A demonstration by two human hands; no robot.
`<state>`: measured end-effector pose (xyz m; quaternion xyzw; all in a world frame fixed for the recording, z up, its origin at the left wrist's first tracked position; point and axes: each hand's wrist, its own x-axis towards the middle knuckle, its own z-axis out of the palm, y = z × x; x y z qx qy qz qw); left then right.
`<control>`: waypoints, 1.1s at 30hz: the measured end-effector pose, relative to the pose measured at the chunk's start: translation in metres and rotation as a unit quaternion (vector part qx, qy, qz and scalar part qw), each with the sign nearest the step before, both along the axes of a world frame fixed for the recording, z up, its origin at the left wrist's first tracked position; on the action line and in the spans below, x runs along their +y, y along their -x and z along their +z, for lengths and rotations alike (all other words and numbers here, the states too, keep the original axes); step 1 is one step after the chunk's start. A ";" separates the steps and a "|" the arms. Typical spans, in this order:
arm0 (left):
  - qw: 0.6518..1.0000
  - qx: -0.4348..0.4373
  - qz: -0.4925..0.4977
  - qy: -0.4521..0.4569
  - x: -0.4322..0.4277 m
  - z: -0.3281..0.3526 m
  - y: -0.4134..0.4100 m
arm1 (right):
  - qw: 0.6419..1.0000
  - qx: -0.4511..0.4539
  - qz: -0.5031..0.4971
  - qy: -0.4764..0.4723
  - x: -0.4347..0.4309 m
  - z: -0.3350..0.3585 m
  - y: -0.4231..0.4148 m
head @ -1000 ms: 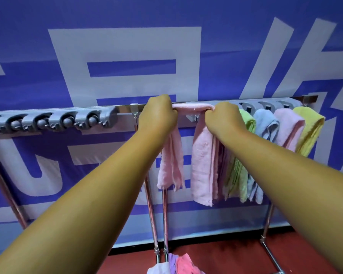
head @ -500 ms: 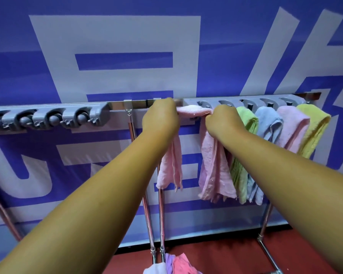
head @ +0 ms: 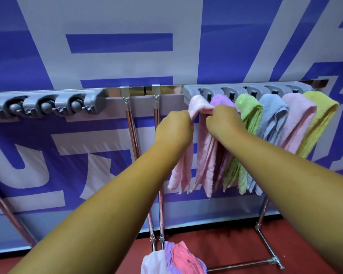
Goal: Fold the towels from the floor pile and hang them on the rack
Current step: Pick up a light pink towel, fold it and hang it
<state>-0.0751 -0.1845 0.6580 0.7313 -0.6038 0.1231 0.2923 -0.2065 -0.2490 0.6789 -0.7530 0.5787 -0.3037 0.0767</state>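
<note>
Backdrop and flooring.
Blue banner (head: 28, 56) with large white lettering spans the wall; grey strip (head: 206, 216) along its base; red floor (head: 226, 248) below.

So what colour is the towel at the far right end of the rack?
That towel is yellow; the head view shows it best.

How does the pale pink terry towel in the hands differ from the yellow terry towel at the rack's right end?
The left hand and right hand pinch the top fold of the pale pink terry towel; the yellow terry towel hangs untouched. The pink one is leftmost in the row, the yellow one rightmost. Both hang folded at the grey plastic holder.
</note>
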 end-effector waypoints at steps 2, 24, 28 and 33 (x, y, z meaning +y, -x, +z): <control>1.000 0.013 -0.005 0.001 -0.001 -0.004 0.003 | 1.000 -0.012 0.015 0.010 0.002 -0.009 0.001; 0.978 0.086 -0.005 -0.190 -0.003 -0.130 0.002 | 0.935 0.013 0.095 -0.343 0.020 -0.135 -0.002; 0.969 0.080 -0.015 -0.234 -0.004 -0.146 0.004 | 0.910 0.033 0.106 -0.400 0.021 -0.159 0.004; 0.956 0.063 -0.026 -0.285 0.003 -0.172 0.008 | 0.896 0.029 0.070 -0.437 0.028 -0.194 0.015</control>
